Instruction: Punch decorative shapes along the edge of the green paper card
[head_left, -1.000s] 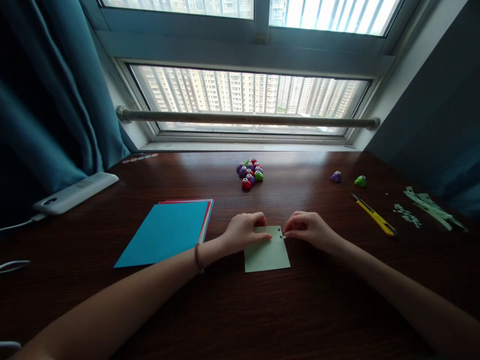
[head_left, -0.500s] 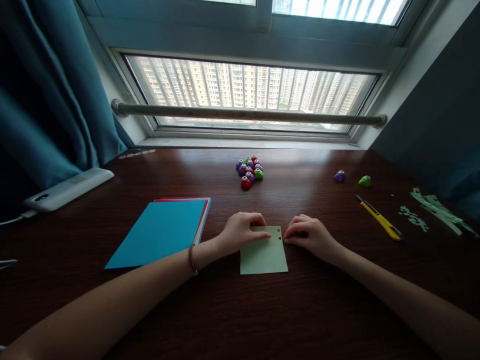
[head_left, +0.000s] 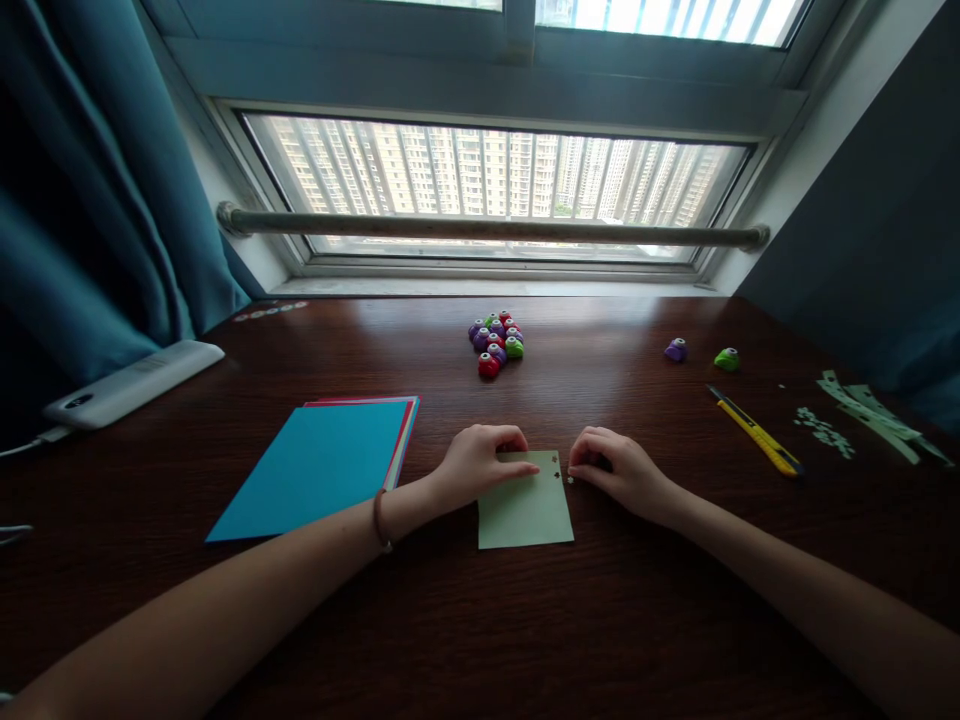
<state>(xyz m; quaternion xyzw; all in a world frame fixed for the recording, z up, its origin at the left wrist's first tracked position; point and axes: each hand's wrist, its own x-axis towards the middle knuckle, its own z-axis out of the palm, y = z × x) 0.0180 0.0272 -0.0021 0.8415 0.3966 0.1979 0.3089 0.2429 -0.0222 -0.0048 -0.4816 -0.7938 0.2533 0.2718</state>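
Note:
A square sheet of pale green paper (head_left: 525,518) lies on the dark wooden table, with two small punched holes near its upper right corner. My left hand (head_left: 484,465) grips it at the top edge, thumb laid over the paper and fingers curled behind. Just right of the sheet, my right hand (head_left: 619,468) rests on the table with fingertips pinched together; what they hold, if anything, is too small to make out. Tiny pale paper pieces (head_left: 570,479) lie right by those fingertips.
Stacked coloured paper (head_left: 315,470) lies left. Several small craft punches (head_left: 495,345) cluster behind; a purple punch (head_left: 676,350) and green punch (head_left: 727,360) stand right. A yellow utility knife (head_left: 757,432), paper bits (head_left: 823,432) and strips (head_left: 874,415) lie right; a white device (head_left: 139,383) lies left.
Tiny pale pieces now show beside my right fingertips, where none were visible before. My right hand has barely shifted; my left hand keeps its place on the paper. The view has shifted slightly.

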